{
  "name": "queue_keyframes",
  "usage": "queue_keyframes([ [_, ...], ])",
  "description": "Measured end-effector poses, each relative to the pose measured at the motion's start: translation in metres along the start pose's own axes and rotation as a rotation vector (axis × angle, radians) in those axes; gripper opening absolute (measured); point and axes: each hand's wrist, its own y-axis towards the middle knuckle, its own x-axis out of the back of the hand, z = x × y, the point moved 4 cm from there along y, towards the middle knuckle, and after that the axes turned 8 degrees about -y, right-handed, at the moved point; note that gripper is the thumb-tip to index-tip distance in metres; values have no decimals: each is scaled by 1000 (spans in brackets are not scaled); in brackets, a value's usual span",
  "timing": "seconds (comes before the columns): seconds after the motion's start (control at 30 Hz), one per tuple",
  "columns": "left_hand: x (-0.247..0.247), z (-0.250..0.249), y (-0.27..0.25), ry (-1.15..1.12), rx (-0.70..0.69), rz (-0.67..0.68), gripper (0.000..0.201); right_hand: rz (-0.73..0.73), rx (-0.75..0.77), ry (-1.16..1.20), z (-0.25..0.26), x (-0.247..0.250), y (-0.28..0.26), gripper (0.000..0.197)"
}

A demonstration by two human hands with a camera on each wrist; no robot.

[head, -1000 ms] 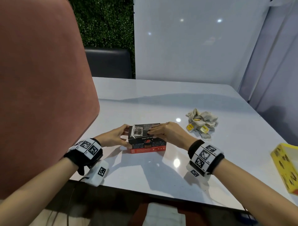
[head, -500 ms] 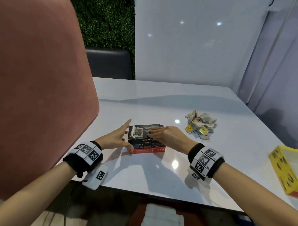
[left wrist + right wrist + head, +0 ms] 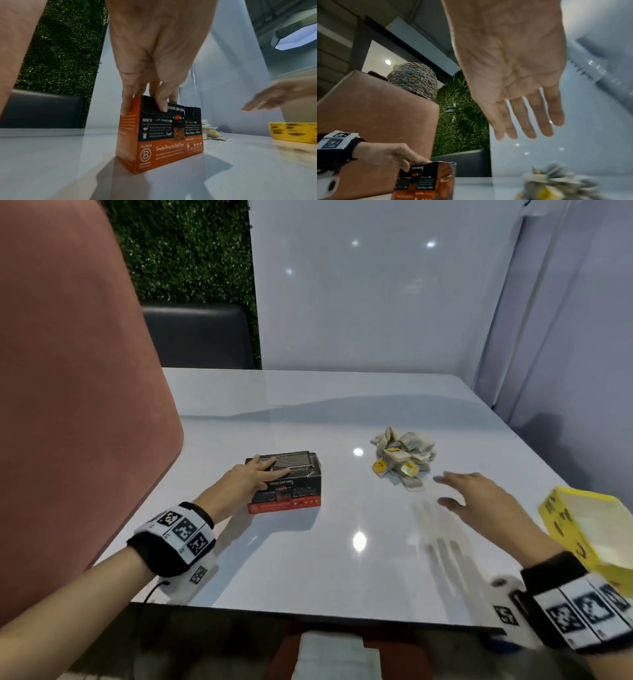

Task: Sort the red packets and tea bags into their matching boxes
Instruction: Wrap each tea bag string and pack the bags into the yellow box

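Now the right hand [image 3: 479, 498] is off the red-and-black box [image 3: 284, 484], where it lay on the lid half a second ago, and hangs in the air on the far side of that box, near the pile of tea bags [image 3: 402, 455]. Its fingers [image 3: 529, 121] are straight and slightly spread; it holds nothing. Motion blur marks it in all three views.

The left hand [image 3: 250, 481] alone remains on the box. Its fingers rest across the top, and the left wrist view shows fingertips [image 3: 163, 106] curled over the near upper edge, thumb against the side panel. The box stands on the white table [image 3: 342, 559]. Inside it, dark packets stand in a packed row; their colour cannot be confirmed.

The yellow box [image 3: 589, 529] sits open, well to the right of the red-and-black box, beyond the tea bags. No red packets lie loose on the table.

Assessment: the packet half of the sort appears finished. The tea bags are untouched, a single loose heap between the two boxes. The next step calls for gathering them into the yellow box; tangled strings and tags may drag neighbours along.
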Motion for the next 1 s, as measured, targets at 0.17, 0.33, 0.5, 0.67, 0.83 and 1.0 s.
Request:
queue_keyframes([
  [0.17, 10, 38, 43, -122, 30, -74, 53, -43, -297, -177, -97, -14, -49, 41],
  [0.33, 16, 59, 94, -159, 19, -141, 55, 3, -597, -154, -144, -16, -78, 42],
  [0.5, 20, 57, 137, -80, 59, -178, 54, 132, -611, -80, -175, -68, -96, 30],
  [0.67, 23, 61, 165, -141, 58, -190, 55, 183, -476, 48, -118, -35, -105, 16],
  [0.83, 25, 62, 176, -155, 58, -190, 57, 338, -185, 21, -29, -8, -96, 20],
  [1.0, 37, 17, 147, -113, -100, -229, 56, 387, 95, -2, 41, -16, -71, 30],
])
